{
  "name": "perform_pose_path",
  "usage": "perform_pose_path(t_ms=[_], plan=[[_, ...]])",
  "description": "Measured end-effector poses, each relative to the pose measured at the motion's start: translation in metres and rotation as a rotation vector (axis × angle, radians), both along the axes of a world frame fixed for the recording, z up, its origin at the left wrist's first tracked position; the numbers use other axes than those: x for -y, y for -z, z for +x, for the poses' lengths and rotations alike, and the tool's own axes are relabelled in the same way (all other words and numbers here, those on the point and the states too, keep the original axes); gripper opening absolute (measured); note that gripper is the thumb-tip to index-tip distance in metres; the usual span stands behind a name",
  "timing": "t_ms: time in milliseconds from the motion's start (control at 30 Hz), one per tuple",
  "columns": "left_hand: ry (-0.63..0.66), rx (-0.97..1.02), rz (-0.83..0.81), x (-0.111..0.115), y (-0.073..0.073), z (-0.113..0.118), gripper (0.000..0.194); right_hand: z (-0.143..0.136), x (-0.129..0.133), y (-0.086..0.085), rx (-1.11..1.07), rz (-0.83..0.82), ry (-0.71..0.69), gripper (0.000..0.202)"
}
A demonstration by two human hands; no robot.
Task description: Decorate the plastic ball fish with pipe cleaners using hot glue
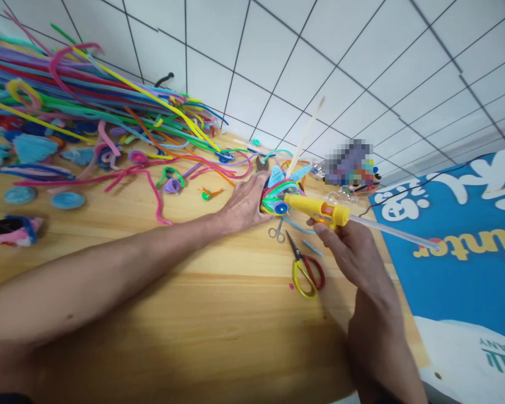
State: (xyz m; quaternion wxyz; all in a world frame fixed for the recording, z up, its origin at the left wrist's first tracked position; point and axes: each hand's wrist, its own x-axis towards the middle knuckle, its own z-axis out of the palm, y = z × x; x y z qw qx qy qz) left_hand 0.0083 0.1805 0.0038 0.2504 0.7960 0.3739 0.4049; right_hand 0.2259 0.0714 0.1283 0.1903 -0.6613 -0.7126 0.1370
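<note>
My right hand (353, 247) grips a yellow hot glue gun (317, 210) by its handle, with a clear glue stick (398, 231) poking out of its back. The nozzle points left at a colourful pipe-cleaner figure (280, 193) with light blue wing-like parts and a round blue spot. Wrapped round the figure's left side is my left hand (246, 205); its fingertips are hidden behind the figure. A pale thin stick (306, 137) rises from behind the figure. Whether the nozzle touches the figure I cannot tell.
Scissors with red and yellow handles (306, 272) and small silver scissors (276, 233) lie below the figure. Pliers (261, 164) rest behind it. A large pile of pipe cleaners (109, 92) fills the back left. A blue printed sheet (458, 269) covers the right side.
</note>
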Motion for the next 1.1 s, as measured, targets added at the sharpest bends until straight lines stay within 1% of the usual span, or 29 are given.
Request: perform_pose_path(t_ms=[133, 367, 600, 733, 933, 1100], plan=[[0.016, 0.021, -0.001, -0.0021, 0.0037, 0.0004, 0.080, -0.0004, -0.0001, 0.0001, 0.005, -0.006, -0.004, 0.043], [0.019, 0.034, 0.013, -0.0021, 0.0045, 0.0007, 0.082, -0.0028, 0.0000, -0.0013, 0.002, 0.013, -0.025, 0.038], [0.017, 0.022, 0.010, -0.0030, 0.0050, 0.0017, 0.083, -0.0019, -0.0006, -0.0005, 0.000, -0.008, -0.014, 0.041], [0.018, 0.019, 0.003, -0.0036, 0.0041, 0.0014, 0.085, -0.0027, -0.0012, -0.0011, 0.002, -0.005, -0.022, 0.042], [0.023, 0.012, -0.005, -0.0036, 0.0008, 0.0008, 0.088, -0.0052, -0.0016, -0.0019, -0.001, 0.005, -0.024, 0.037], [0.023, 0.013, 0.001, -0.0025, -0.0007, 0.0000, 0.088, -0.0053, -0.0017, -0.0012, -0.022, 0.001, -0.006, 0.040]])
